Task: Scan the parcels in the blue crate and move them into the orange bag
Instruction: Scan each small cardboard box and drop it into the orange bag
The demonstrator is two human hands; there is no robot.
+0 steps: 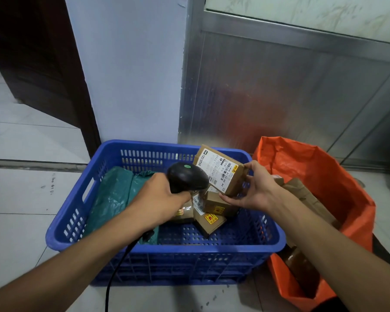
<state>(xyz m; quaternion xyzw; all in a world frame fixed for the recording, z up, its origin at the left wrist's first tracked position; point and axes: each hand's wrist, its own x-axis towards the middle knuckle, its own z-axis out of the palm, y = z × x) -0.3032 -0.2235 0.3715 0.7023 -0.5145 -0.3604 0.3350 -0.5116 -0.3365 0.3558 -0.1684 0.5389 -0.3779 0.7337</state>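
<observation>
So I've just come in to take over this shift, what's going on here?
A person is scanning parcels. The left hand grips a black handheld barcode scanner aimed at the label of a small cardboard box, which the right hand holds above the blue crate. Several cardboard parcels and a green plastic mailer remain in the crate. The orange bag beside it already holds some brown parcels.

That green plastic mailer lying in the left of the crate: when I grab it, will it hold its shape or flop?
Likely floppy: the green mailer is wrinkled film that sags along the blue crate floor. Its glossy surface may be slick, so pinch a fold. Weight cannot be judged; its contents are hidden.
</observation>
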